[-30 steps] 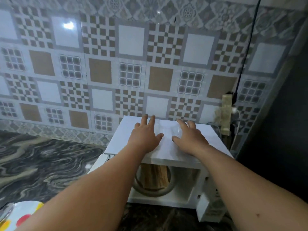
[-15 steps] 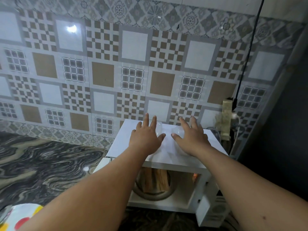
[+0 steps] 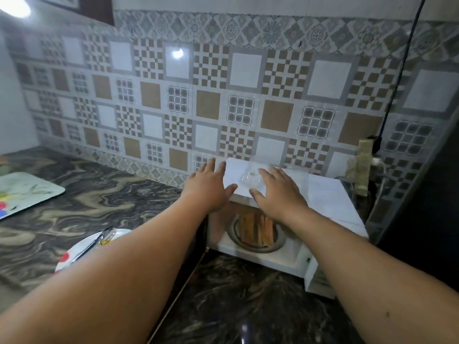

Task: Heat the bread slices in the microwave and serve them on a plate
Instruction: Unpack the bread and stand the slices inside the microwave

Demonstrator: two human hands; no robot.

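Observation:
The white microwave [image 3: 330, 202] stands open against the tiled wall. Toasted bread slices [image 3: 257, 228] lie side by side on the round turntable plate [image 3: 279, 242] inside. Both my hands hover flat over the microwave's top, fingers spread. My left hand [image 3: 208, 187] is at the top's left front corner, partly beyond its edge. My right hand [image 3: 279, 194] lies over the top's front. A small clear plastic piece [image 3: 250, 178] rests on the top between them, at my right hand's fingertips; neither hand grips it. A white serving plate with coloured dots [image 3: 74, 252] sits on the counter at lower left.
A metal utensil [image 3: 95, 242] lies on the dotted plate. A pale tray [image 3: 27, 192] sits at far left on the dark marbled counter [image 3: 111, 202]. The open microwave door's dark edge [image 3: 193, 254] juts toward me. A socket strip [image 3: 363, 165] and black cable are right of the microwave, next to a dark wall.
The view has pulled back and swung left, showing more counter, the plate and the tray. My hands have slid left across the microwave top; the left now overhangs its corner.

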